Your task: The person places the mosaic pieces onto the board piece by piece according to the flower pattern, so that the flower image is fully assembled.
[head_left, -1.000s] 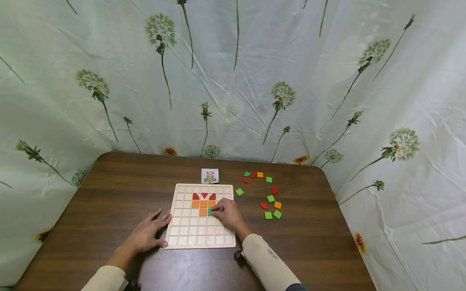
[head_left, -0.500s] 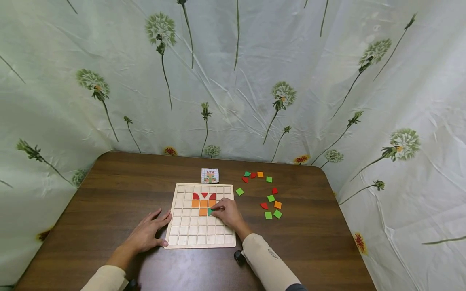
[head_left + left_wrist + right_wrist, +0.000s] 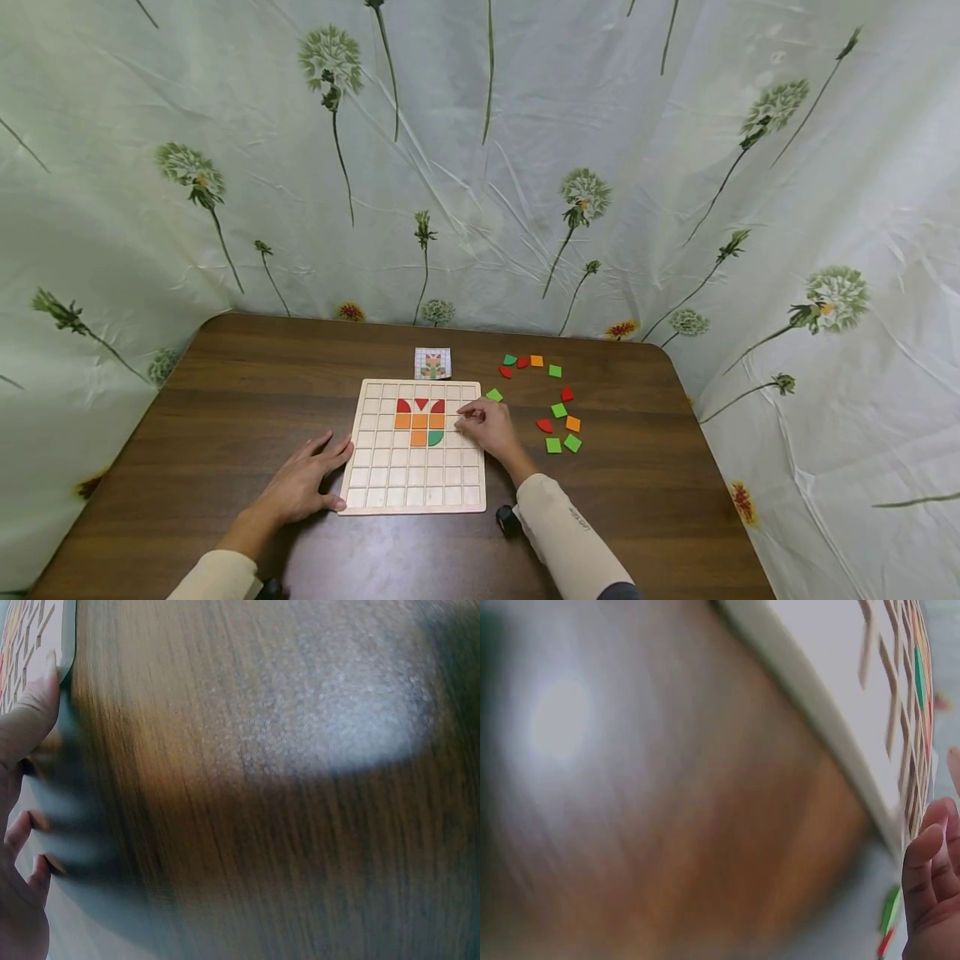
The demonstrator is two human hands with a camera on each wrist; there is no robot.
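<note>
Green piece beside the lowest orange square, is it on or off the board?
On. The green piece lies on the wooden board, its quarter-circle shape in view beside the lowest orange square, the right hand apart.

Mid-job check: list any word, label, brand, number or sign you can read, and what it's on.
None readable.
Right sleeve: small dark marking, perhaps lettering; too small to read.
Picture card: gridded coloured pattern; any fine print is too small to tell.
Board: no text visible.
</note>
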